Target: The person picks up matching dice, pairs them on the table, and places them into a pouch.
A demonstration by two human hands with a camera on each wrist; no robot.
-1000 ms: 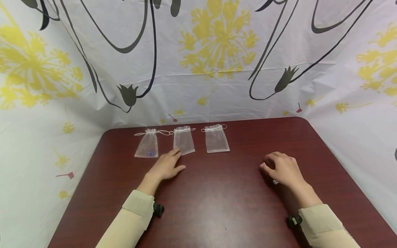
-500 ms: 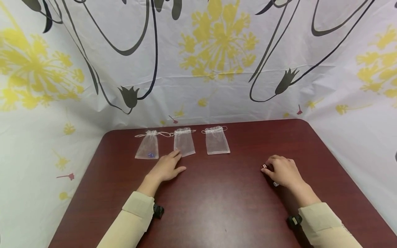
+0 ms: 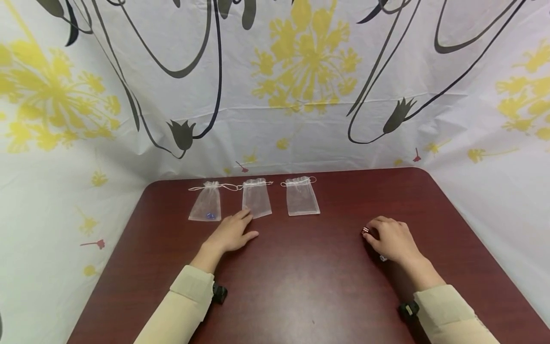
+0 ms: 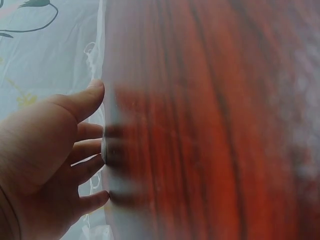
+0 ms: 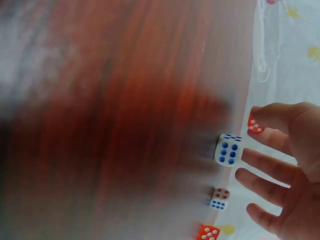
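My right hand (image 3: 393,239) is at the right of the table. In the right wrist view, its thumb and index finger pinch a red die (image 5: 255,124) with white dots; the other fingers are spread. Close to those fingers stands a white die (image 5: 229,150) with blue dots. A smaller white die (image 5: 220,199) and another red die (image 5: 209,232) lie farther along. My left hand (image 3: 229,231) rests with loose fingers, its fingertips at the lower edge of the middle sheer drawstring pouch (image 3: 256,198). Left of it lies a pouch (image 3: 205,203) with blue dice inside.
A third sheer pouch (image 3: 302,198) lies flat to the right of the middle one. The dark red table (image 3: 301,267) ends at the back against a white curtain (image 3: 275,119) with a yellow and grey plant print.
The red die shows more clearly at my right fingertips than a second ago. My left hand stays in place. The head view has tilted up slightly.
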